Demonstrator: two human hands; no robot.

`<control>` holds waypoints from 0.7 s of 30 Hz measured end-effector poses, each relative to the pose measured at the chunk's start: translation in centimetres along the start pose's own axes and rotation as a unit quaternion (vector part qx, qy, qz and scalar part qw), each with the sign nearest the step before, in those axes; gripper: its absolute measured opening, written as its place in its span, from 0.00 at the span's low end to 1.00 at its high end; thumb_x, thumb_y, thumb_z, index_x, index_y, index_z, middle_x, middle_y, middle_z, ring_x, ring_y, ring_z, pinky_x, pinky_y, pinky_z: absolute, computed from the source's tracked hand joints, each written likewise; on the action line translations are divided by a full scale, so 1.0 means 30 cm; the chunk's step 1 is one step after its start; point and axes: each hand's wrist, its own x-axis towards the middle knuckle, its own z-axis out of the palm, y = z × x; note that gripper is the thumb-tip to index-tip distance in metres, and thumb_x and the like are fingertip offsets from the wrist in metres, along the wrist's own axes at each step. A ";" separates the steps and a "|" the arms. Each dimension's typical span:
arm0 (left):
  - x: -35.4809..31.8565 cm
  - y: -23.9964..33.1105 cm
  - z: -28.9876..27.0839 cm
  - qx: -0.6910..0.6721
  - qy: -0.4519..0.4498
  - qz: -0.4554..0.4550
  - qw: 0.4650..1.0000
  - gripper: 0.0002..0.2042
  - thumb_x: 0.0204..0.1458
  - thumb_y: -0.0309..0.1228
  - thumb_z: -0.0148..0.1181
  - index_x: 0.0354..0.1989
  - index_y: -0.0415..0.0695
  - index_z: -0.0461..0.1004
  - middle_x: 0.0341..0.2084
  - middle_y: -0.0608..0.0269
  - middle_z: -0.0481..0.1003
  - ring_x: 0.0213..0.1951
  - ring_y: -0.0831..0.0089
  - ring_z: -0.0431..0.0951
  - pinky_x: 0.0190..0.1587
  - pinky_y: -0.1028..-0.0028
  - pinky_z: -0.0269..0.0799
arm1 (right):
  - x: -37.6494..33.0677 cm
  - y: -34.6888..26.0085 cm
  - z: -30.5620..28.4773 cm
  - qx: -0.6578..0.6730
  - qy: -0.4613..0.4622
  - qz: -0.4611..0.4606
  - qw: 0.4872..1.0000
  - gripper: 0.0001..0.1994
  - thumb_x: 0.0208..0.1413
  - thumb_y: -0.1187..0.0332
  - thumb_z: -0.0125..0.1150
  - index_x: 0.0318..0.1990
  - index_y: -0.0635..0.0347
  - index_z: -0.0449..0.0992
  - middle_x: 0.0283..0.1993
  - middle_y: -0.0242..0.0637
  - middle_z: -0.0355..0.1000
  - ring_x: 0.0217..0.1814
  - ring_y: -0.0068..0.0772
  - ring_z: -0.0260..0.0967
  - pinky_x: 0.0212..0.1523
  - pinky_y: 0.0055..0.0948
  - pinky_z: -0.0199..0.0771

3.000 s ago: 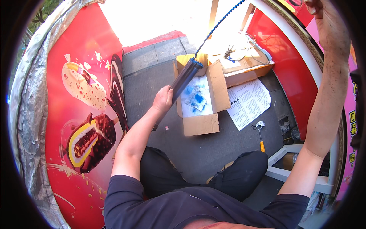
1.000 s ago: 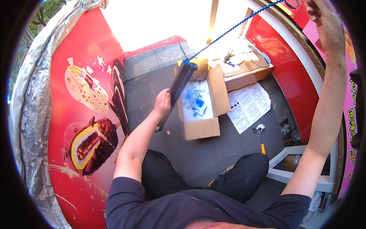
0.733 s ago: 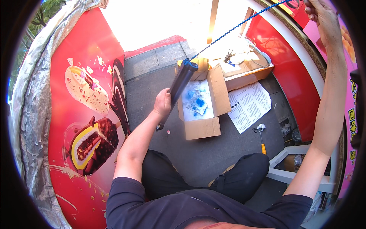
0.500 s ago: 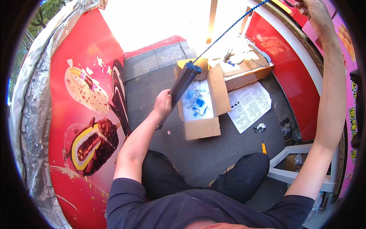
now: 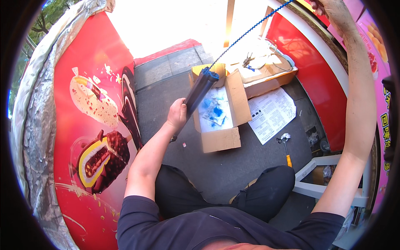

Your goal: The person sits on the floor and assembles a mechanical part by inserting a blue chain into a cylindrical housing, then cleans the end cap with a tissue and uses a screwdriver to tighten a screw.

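Gripping the black tube [image 5: 200,91] at twelve o'clock with the left hand [image 5: 178,113]; can't tell whether pinching the blue rod [image 5: 250,31] with the right hand [image 5: 334,13], cropped near two. Could spread blue stain [image 5: 217,111] beyond the box [image 5: 221,141] by jerking or tilting.

White paper sheet [image 5: 273,114]: rows of small dark print, a few small dark pictures toward its left edge; too small to read.
Pink panel [image 5: 380,189]: column of large yellow-and-black characters [image 5: 385,127] at far right, bent by the lens, partly cut by the dark rim.
Panel, upper part: small reddish lettering, blurred.
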 end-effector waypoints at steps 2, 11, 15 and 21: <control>0.003 0.005 0.002 -0.001 -0.004 0.001 1.000 0.22 0.68 0.43 0.41 0.46 0.34 0.73 0.37 0.41 0.75 0.41 0.43 0.76 0.46 0.58 0.71 | 0.008 0.026 0.022 0.013 -0.010 0.010 1.000 0.10 0.67 0.68 0.55 0.38 0.64 0.81 0.26 0.28 0.76 0.24 0.16 0.70 0.24 0.16 0.69; 0.010 0.016 0.000 -0.004 -0.016 0.014 1.000 0.22 0.68 0.44 0.41 0.45 0.35 0.73 0.36 0.41 0.75 0.42 0.42 0.76 0.46 0.58 0.71 | -0.044 0.212 0.219 -0.037 -0.132 -0.031 0.990 0.16 0.68 0.56 0.56 0.51 0.56 0.82 0.32 0.31 0.78 0.32 0.15 0.74 0.32 0.16 0.76; 0.013 0.022 -0.004 0.002 -0.027 0.017 0.999 0.22 0.68 0.44 0.41 0.45 0.35 0.73 0.36 0.41 0.75 0.42 0.42 0.76 0.47 0.57 0.71 | -0.116 0.279 0.333 -0.058 -0.199 -0.020 0.978 0.17 0.68 0.57 0.57 0.51 0.60 0.80 0.34 0.34 0.79 0.33 0.19 0.76 0.33 0.19 0.79; 0.024 0.038 -0.010 0.006 -0.049 0.023 0.998 0.22 0.68 0.43 0.41 0.45 0.34 0.72 0.36 0.41 0.75 0.41 0.43 0.76 0.46 0.58 0.71 | -0.257 0.314 0.455 -0.074 -0.291 0.035 0.953 0.15 0.67 0.61 0.58 0.55 0.57 0.80 0.40 0.38 0.81 0.38 0.21 0.78 0.37 0.25 0.83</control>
